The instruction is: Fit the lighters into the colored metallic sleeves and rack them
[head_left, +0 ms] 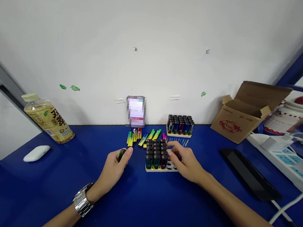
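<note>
My left hand pinches a dark green plastic lighter just left of the white slotted tray of upright lighters. My right hand curls over that tray's right side, and I cannot tell its grip. Behind lie loose rainbow-coloured lighters and a second full tray. A yellow tea bottle, open cardboard box and black tablet ring the blue tabletop below a white wall.

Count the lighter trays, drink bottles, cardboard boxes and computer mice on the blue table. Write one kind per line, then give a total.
Lighter trays: 2
Drink bottles: 1
Cardboard boxes: 1
Computer mice: 1
Total: 5
</note>
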The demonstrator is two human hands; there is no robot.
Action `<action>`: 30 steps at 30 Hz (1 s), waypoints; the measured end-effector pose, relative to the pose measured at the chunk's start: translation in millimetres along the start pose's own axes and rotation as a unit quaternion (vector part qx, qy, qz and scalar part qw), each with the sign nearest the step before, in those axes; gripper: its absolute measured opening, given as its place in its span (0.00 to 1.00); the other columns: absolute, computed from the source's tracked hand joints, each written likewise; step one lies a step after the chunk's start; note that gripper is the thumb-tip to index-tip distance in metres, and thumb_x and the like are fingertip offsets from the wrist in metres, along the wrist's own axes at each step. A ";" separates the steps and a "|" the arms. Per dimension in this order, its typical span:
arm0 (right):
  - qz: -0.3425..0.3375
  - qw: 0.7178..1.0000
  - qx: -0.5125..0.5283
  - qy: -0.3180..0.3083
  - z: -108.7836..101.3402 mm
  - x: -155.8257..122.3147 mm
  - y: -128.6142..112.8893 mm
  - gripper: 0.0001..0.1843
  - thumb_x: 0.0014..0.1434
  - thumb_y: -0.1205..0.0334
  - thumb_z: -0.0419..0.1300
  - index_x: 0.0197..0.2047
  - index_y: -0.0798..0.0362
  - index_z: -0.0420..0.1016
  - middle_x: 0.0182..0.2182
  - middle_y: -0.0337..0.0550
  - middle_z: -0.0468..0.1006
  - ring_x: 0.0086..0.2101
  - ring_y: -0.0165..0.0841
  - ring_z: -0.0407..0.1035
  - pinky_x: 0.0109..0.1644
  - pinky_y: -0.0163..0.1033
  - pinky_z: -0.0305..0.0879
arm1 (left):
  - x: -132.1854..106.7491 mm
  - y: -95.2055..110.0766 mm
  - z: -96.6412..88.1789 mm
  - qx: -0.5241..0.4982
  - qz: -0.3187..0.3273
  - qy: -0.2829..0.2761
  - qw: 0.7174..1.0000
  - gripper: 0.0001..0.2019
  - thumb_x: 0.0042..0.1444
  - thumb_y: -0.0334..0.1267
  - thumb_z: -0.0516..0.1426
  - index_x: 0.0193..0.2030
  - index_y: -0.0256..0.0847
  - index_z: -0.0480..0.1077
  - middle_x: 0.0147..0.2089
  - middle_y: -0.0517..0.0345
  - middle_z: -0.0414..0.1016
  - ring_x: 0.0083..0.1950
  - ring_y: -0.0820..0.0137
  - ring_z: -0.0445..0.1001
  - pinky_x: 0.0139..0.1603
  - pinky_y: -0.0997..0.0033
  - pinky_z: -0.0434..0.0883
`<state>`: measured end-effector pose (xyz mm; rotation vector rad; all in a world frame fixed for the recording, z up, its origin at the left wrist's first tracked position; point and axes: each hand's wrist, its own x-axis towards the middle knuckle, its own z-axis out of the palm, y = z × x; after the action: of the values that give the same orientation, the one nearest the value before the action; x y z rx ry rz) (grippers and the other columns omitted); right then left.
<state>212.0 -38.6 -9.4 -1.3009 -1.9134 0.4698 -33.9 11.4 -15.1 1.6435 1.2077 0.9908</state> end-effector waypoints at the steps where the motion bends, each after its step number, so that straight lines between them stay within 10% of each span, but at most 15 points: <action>1: 0.000 1.000 0.000 -0.001 0.0 -0.1 -0.1 0.09 0.67 0.59 0.46 0.46 0.51 0.63 0.19 0.31 0.64 0.18 0.28 0.58 0.24 0.32 0.52 | -0.4 0.9 -0.3 0.006 -0.006 -0.002 1.000 0.26 0.56 0.58 0.51 0.17 0.43 0.48 0.18 0.68 0.46 0.20 0.77 0.48 0.22 0.72 0.51; 30: 0.020 1.000 0.012 -0.017 -0.9 0.6 -0.7 0.10 0.67 0.59 0.45 0.45 0.52 0.64 0.18 0.30 0.61 0.17 0.28 0.55 0.24 0.32 0.49 | -2.7 0.7 0.3 0.081 -0.012 0.002 0.997 0.14 0.48 0.41 0.47 0.17 0.44 0.46 0.18 0.69 0.42 0.20 0.78 0.45 0.22 0.73 0.45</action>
<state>212.1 -38.4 -8.1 -1.3246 -1.9064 0.5370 -33.9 8.7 -14.9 1.7470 1.3368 0.9016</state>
